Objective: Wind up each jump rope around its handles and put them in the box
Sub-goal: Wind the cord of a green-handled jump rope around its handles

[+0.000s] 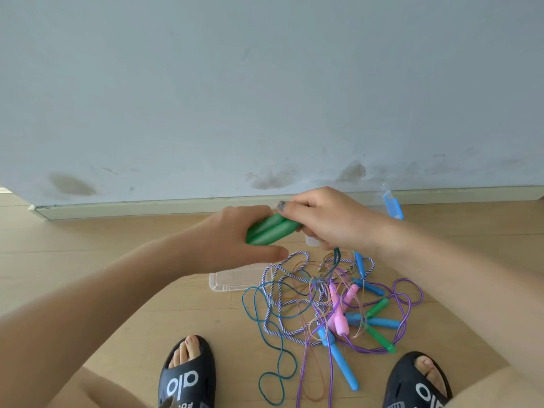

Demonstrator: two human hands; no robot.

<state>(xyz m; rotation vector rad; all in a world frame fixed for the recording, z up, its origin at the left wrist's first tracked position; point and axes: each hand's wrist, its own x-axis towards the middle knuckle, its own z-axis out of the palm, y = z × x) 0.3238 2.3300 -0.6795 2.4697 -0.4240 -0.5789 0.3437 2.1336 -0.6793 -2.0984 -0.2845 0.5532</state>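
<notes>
Two black slippers (188,375) sit at the bottom, one on each foot, with white letters on top. Behind everything stands one big pale wall (265,83) with dirty marks low down, and under it lies the wooden floor (103,260).

One clear plastic box (232,281) rests on the floor, partly hidden under the left hand. Just beside it on the right lies one messy pile of jump ropes (326,304). The cords are all tangled, in blue, purple, a blue and white twist, and thin see-through ones. I cannot count the ropes, since they cross each other too much. In the pile I count about five blue handles (344,363), two green ones (379,338) and two pink handles (338,316). One more blue thing (393,206) leans by the wall, well apart from the pile.

Up above the box, the left hand (235,237) grips two green handles (270,229) pressed side by side. The right hand (329,219) is curled at their ends, and it seems to pinch the dark blue-green cord (337,256) that hangs down to the pile.
</notes>
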